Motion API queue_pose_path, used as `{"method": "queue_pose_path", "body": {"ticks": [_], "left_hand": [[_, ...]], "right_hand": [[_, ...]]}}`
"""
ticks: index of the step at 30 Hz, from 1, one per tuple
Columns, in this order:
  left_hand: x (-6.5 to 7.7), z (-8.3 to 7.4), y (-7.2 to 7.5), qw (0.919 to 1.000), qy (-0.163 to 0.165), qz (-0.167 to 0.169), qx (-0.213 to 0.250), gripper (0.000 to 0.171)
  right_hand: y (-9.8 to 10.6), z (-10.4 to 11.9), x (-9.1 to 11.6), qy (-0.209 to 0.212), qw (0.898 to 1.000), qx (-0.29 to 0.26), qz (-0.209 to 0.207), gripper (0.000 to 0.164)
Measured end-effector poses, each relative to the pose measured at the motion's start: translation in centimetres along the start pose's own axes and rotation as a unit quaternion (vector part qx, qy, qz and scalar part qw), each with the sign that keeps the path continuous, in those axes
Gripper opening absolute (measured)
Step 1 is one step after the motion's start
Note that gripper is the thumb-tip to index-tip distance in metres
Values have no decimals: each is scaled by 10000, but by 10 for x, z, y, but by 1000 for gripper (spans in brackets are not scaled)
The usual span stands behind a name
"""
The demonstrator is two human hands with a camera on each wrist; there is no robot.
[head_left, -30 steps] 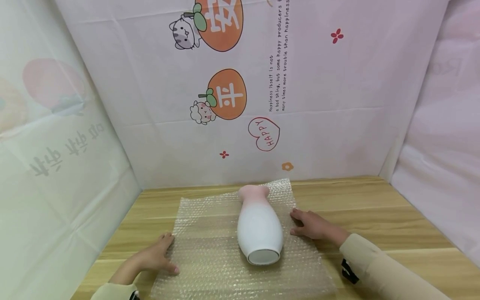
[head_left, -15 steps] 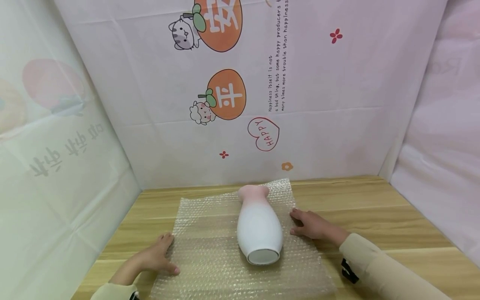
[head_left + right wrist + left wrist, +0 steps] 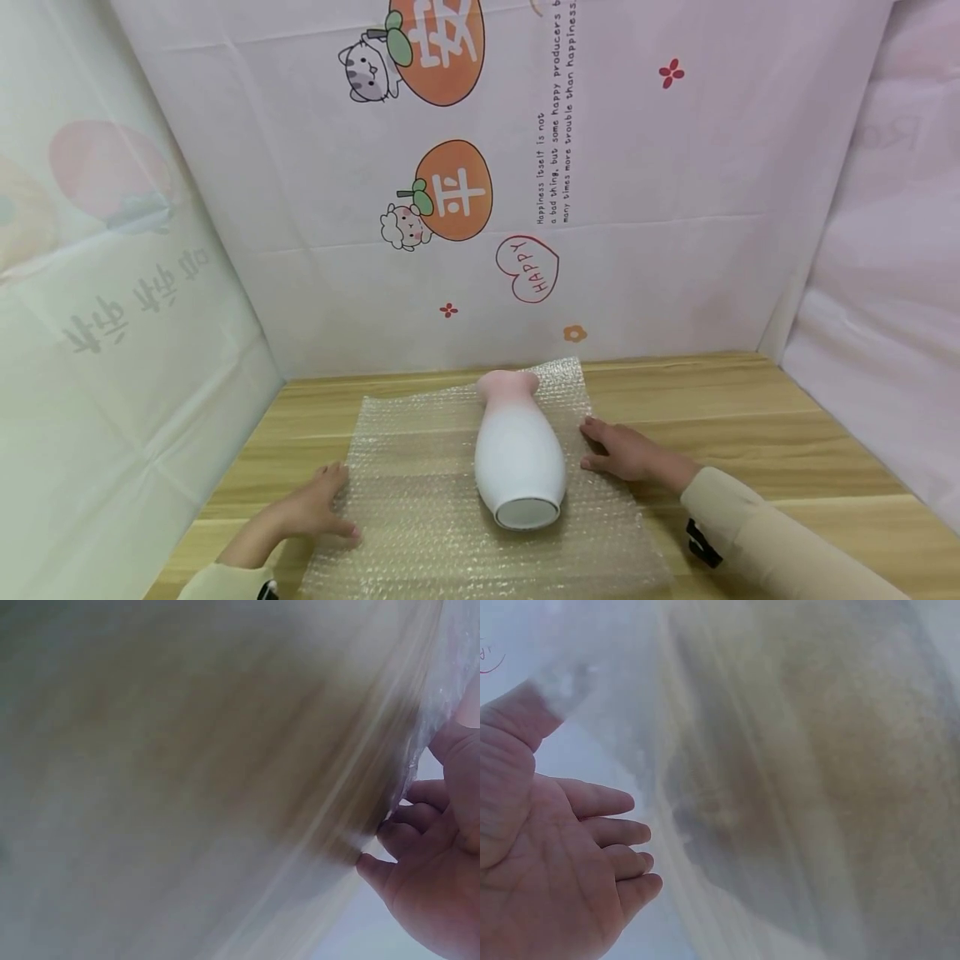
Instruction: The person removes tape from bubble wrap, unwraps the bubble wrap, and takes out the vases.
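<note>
A vase (image 3: 519, 454), white with a pink neck, lies on its side in the head view, its base facing me. Under it a clear sheet of bubble wrap (image 3: 420, 492) is spread over the wooden table. My left hand (image 3: 303, 508) rests at the sheet's left edge, thumb over the wrap and fingers loosely extended. On the other side my right hand (image 3: 618, 450) rests at the right edge, near the vase, with thumb and fingers apart. The left wrist view shows the left palm (image 3: 547, 862) with spread fingers; the right wrist view shows right fingertips (image 3: 373, 862) beside the wrap.
The wooden tabletop (image 3: 712, 408) extends to both sides of the sheet. A white printed cloth (image 3: 637, 208) hangs as the back wall, with similar cloths at left (image 3: 97, 417) and right (image 3: 892, 333). The sheet's far edge reaches close to the back cloth.
</note>
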State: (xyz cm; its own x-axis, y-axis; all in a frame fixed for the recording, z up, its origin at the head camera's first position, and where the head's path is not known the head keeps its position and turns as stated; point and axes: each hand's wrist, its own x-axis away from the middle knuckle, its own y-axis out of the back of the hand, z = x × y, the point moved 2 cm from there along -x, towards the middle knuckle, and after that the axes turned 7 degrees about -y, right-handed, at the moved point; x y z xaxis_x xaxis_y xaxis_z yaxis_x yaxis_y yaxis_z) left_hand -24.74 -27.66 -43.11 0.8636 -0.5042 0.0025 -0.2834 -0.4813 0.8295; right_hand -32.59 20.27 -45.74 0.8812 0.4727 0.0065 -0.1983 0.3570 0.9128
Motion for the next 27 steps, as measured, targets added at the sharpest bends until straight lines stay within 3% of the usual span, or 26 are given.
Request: {"method": "queue_pose_path", "body": {"ticks": [9,13,21,27], "left_hand": [[-1,-10,9,9996,282,-27,25,98],[-7,-16,14,9997,-143,23,211,89],[-28,-35,33,9993,-14,-232,-292,85],[-49,-48,45,9988,-194,-425,-154,80]], "right_hand": [[-1,0,4,-55,9999,66,134,65],[-1,-1,5,-57,9998,136,135,65],[-2,-4,5,38,9997,258,35,66],[-4,-5,5,0,9996,291,38,66]]}}
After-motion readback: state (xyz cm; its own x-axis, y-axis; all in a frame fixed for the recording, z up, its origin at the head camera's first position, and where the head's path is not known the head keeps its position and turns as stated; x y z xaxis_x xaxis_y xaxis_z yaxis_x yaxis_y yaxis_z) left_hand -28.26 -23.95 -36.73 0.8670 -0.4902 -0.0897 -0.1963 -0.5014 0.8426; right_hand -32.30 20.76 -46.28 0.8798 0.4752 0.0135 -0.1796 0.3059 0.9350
